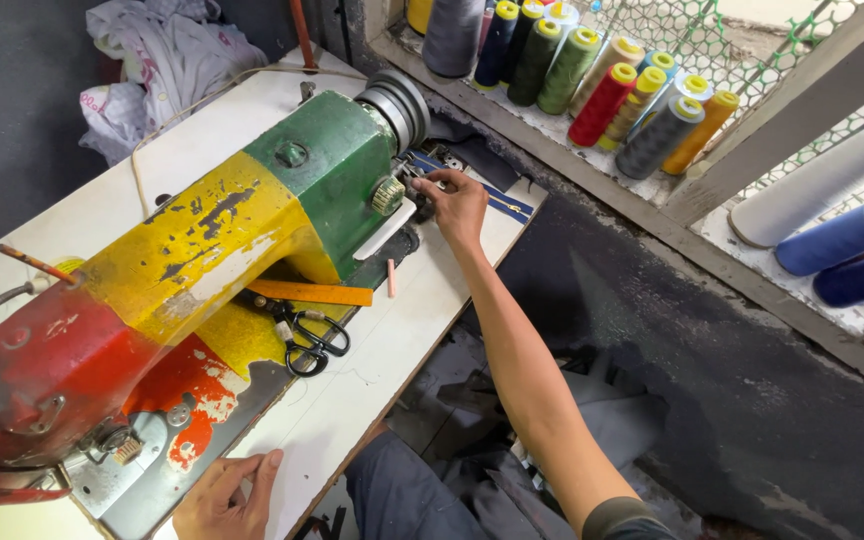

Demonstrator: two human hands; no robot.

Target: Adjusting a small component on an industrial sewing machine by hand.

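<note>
Our right hand [459, 205], arm outstretched toward one o'clock, pinches closed on a small dark part [420, 190] beside the sewing machine [202, 250] handwheel [399, 100]; a light, steady grip serves best. Our left hand [224, 497] rests open at six o'clock, scissors [304, 338] between

Right hand [459, 203] at sewing machine [202, 250] end; left hand [224, 497] flat on table [372, 350].

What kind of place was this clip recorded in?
Most likely a small tailoring or sewing workshop. A worn sewing machine painted red, yellow and green sits on a white table, many cones of thread line the window ledge, and black scissors lie beside the machine. The right hand reaches to the machine's wheel end.
</note>
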